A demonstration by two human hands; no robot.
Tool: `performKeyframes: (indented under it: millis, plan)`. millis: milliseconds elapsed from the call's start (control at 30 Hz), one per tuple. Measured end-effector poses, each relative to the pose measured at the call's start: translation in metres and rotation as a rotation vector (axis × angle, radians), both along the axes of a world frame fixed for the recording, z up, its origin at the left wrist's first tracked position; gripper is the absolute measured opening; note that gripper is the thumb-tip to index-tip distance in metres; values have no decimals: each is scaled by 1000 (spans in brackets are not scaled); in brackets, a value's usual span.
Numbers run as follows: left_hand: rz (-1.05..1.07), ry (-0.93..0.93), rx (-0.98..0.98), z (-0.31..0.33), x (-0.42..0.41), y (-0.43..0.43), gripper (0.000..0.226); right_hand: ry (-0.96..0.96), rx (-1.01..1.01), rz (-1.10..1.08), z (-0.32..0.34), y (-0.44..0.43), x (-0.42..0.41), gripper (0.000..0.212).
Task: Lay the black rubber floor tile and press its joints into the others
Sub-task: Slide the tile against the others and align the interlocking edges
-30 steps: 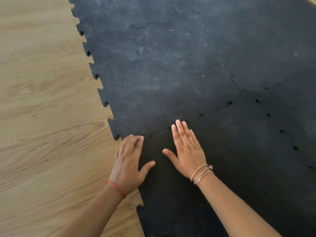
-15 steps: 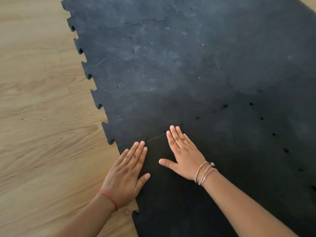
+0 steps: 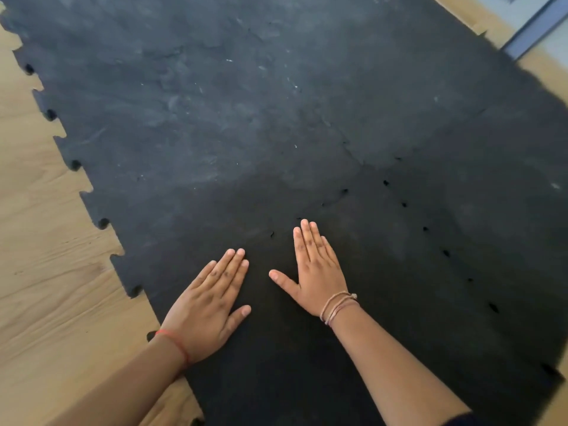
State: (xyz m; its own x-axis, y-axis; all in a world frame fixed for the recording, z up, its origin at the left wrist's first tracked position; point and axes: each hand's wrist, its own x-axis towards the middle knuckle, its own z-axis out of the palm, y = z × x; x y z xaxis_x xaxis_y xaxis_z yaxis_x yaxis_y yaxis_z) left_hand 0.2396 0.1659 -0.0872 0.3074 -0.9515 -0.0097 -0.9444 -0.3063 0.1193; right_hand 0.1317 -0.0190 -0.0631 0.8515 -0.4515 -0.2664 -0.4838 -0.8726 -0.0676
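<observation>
We see black rubber tile (image 3: 276, 364) at 6 o'clock, flat on wood floor (image 3: 46, 272), joined to dusty grey-scuffed tiles (image 3: 215, 118) toward 12. Left hand (image 3: 206, 305) and right hand (image 3: 316, 272) spread flat, palms down on near tile, holding nothing. Toothed mat edge runs 7 to 11. Pale wall strip (image 3: 534, 23) at 1 o'clock.

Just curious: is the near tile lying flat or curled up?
Flat: the black rubber floor tile lies level under both palms, no lifted edge visible.
</observation>
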Motion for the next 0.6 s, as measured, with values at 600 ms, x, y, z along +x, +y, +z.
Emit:
performKeyframes:
  millis: [600]
  plan:
    - [-60,48,-81,-7,2,-76,66,355,101,-44,30,-75,14,111]
